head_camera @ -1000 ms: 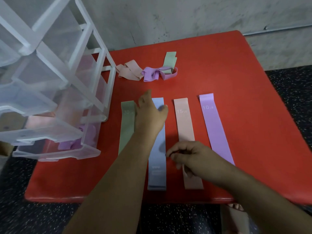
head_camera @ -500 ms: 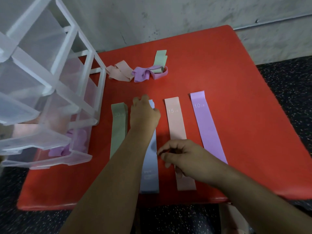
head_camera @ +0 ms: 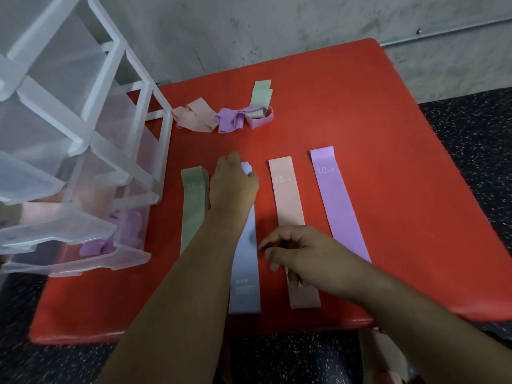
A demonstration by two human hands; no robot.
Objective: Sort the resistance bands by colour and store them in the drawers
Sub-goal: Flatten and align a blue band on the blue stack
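Head view: on the red table (head_camera: 388,134) four bands lie flat side by side in mid-frame, green band (head_camera: 194,212), blue band (head_camera: 245,273), peach band (head_camera: 288,200) and purple band (head_camera: 338,206), with a loose heap of bands (head_camera: 221,117) above them. The left hand (head_camera: 234,184) has its fingers curled round the blue band's upper end, pinching it. The right hand (head_camera: 304,256) sits over the lower part of the peach band with fingers loosely bent, and whether it grips that band cannot be told; the clear drawer unit (head_camera: 83,134) fills the upper left, its drawers pulled out.
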